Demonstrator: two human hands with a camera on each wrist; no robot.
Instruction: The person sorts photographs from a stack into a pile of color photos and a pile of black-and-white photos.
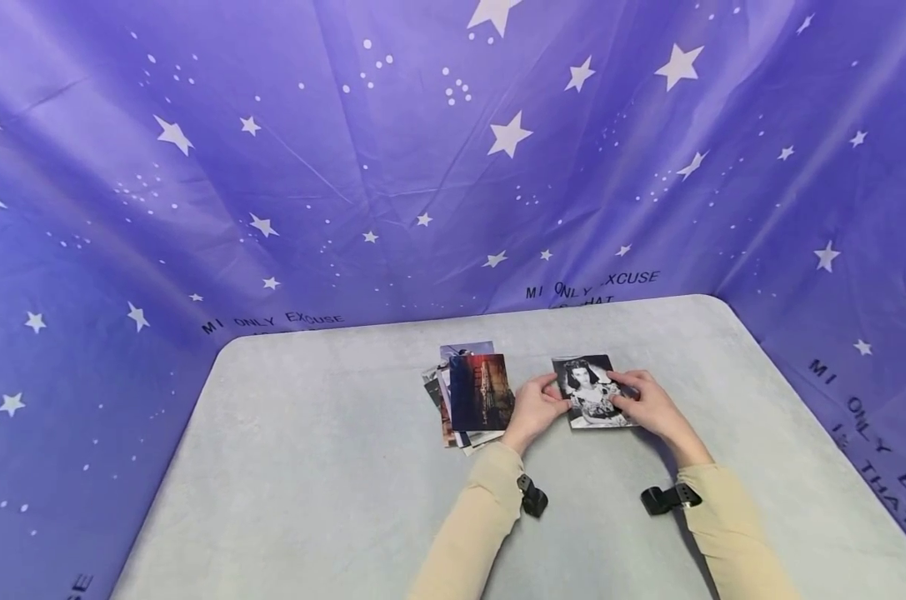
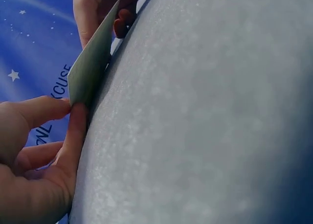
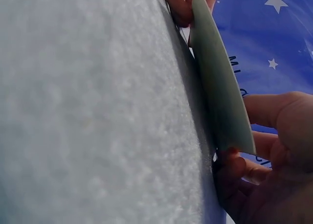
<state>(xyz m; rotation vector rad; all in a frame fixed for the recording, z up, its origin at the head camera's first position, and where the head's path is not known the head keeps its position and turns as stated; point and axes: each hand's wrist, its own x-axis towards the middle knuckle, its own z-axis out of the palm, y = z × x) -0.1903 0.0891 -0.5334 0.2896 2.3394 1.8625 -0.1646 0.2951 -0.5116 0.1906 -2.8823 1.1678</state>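
Observation:
A black-and-white photo card (image 1: 592, 408) showing a dark-haired figure is held between both hands, over the right half of the table. My left hand (image 1: 537, 408) pinches its left edge; the left wrist view shows thumb and finger meeting at a corner of the card (image 2: 92, 67). On the opposite edge my right hand (image 1: 651, 406) grips it, thumb on the picture side. In the right wrist view the card (image 3: 222, 87) stands tilted close over the tabletop, with fingers under its near corner.
Left of the hands lies a loose, overlapping pile of picture cards, a dark red and blue card (image 1: 477, 392) on top. The grey table (image 1: 310, 467) ends at a purple star-patterned curtain (image 1: 392, 167) behind and at the sides. Each wrist carries a small black camera (image 1: 531, 497).

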